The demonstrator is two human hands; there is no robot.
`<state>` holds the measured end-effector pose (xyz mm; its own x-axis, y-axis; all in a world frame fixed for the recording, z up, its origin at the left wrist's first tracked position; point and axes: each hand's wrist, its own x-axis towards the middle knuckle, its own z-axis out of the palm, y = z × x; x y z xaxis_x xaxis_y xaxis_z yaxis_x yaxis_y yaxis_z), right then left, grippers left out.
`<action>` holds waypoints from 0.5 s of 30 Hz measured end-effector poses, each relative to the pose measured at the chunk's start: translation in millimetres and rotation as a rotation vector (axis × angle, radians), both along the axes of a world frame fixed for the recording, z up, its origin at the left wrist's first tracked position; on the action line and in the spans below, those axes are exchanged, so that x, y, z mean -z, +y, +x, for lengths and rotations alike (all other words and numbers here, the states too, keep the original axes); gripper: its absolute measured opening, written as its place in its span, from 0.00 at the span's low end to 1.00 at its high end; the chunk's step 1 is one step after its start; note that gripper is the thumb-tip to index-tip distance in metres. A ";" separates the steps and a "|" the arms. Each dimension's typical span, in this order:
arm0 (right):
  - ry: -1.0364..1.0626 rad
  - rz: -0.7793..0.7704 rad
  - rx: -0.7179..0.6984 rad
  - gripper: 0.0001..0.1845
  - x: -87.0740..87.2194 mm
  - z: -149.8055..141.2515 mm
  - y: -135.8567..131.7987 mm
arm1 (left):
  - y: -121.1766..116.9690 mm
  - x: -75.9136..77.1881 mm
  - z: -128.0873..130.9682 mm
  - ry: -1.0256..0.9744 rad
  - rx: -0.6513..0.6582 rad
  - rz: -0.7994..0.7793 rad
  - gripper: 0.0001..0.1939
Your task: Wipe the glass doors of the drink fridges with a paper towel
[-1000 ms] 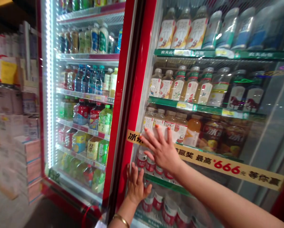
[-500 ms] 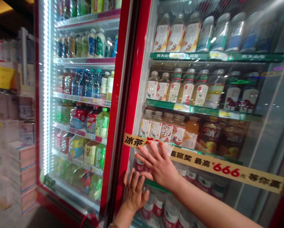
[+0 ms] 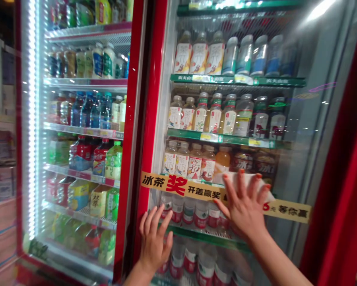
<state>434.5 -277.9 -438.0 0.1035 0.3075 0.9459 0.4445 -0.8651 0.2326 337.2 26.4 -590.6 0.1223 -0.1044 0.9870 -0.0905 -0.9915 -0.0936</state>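
My right hand (image 3: 246,208) holds a white wiping cloth (image 3: 266,190) flat against the glass door (image 3: 294,163) of the right-hand drinks fridge. Its fingers are spread, and most of the cloth lies hidden beneath them. Under the hand runs a tan promotional strip (image 3: 204,191) with black and red Chinese characters, partly covered. My left hand (image 3: 155,238) rests at the door's lower left, close to the red frame (image 3: 154,99). Its fingers are stretched apart, with nothing in them.
Behind the glass, bottled drinks (image 3: 199,53) stand in rows on green-edged shelves (image 3: 238,80). A second lit fridge (image 3: 84,83) with more bottles is on the left. Stacked boxes (image 3: 2,222) stand beyond it at the far left.
My right hand has slid right along the strip with the cloth, uncovering the characters at left. My left hand stays low by the frame. The view has shifted.
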 end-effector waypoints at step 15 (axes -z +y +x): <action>0.010 0.171 0.111 0.48 32.9 8.5 -15.7 | -36.8 -136.6 53.2 -0.051 0.005 0.047 0.41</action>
<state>443.0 -293.6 -470.9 0.1378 0.1286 0.9821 0.3455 -0.9355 0.0740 390.5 -10.3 -454.0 0.0712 -0.1516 0.9859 -0.0891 -0.9854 -0.1451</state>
